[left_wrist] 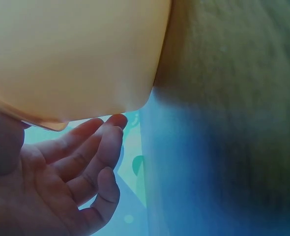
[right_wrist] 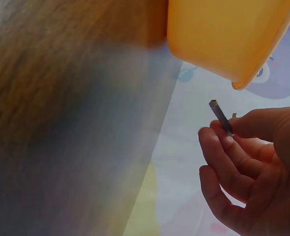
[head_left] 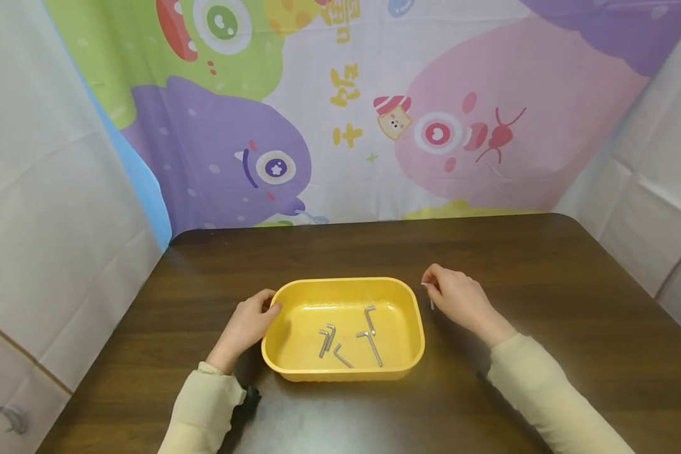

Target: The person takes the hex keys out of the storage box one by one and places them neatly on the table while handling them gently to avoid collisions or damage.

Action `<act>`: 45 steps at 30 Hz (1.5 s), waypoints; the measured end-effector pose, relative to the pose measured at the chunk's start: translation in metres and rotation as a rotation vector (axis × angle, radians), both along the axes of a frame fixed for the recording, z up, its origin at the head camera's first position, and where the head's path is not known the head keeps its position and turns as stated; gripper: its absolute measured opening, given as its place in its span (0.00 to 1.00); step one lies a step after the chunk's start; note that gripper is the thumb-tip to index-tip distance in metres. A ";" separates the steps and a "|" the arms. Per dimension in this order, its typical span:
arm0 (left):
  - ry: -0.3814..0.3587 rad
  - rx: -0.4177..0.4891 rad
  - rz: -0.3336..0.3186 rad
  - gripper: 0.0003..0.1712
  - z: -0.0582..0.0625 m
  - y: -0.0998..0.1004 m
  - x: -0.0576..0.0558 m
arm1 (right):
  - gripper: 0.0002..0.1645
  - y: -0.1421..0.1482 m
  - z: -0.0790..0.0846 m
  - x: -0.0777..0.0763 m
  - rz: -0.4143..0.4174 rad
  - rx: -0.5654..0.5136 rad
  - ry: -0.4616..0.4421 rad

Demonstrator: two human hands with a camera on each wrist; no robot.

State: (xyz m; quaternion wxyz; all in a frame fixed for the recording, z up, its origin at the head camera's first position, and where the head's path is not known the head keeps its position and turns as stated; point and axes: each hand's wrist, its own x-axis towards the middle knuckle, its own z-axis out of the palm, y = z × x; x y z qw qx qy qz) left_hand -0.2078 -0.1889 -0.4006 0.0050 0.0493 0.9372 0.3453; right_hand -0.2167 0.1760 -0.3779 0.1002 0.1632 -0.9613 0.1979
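A yellow plastic tray (head_left: pixel 343 376) stands on the table, with several L-shaped metal hex keys (head_left: pixel 374 350) lying loose on its floor. At the tray's left end my left hand (head_left: pixel 248 323) grips the rim, the thumb at the rim and the fingers along the outside wall. In the left wrist view the tray's wall (left_wrist: pixel 81 59) hides the thumb's tip. Just off the tray's right end, my right hand (head_left: pixel 459 297) pinches one hex key (right_wrist: pixel 220 117) between thumb and fingertips. The key's long arm points down toward the table; the fingers partly cover its bend.
The dark wooden table (head_left: pixel 545 277) extends around the tray on all sides. Behind it hangs a cartoon-printed curtain (head_left: pixel 340 183), and pale cloth (head_left: pixel 62 189) covers the left side. A small black object (head_left: pixel 250 400) shows by the left sleeve.
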 end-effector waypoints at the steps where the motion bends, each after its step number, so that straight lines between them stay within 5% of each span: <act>1: 0.000 0.001 0.001 0.18 0.000 0.000 0.000 | 0.05 0.000 -0.001 0.000 -0.002 0.004 -0.012; 29: -0.008 -0.005 -0.005 0.18 0.001 0.000 0.000 | 0.03 0.005 -0.019 0.000 0.003 0.073 -0.129; 45: -0.019 -0.010 -0.008 0.18 0.001 0.000 0.000 | 0.05 0.003 -0.017 -0.005 -0.016 0.125 -0.283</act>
